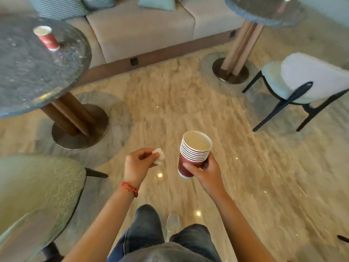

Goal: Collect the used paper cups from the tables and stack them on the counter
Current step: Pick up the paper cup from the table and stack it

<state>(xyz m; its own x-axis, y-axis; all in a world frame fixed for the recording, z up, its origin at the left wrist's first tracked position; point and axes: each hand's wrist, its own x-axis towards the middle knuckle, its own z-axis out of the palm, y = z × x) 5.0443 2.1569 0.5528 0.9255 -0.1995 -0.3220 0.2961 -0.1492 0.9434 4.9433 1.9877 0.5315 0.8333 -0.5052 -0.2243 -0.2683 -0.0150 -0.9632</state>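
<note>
Both forearms were bare, with no sleeve showing on either. A thin red thread bracelet [130,188] circled the left wrist, knotted, with a short loose end. The legs wore dark blue denim jeans [149,229], faded paler over the thighs near the bottom edge of the view. One pale, light-coloured shoe [172,223] showed between the legs, too blurred to tell its make or lacing.

No legible text, labels or numbers; cup [47,37] print too blurred.
</note>
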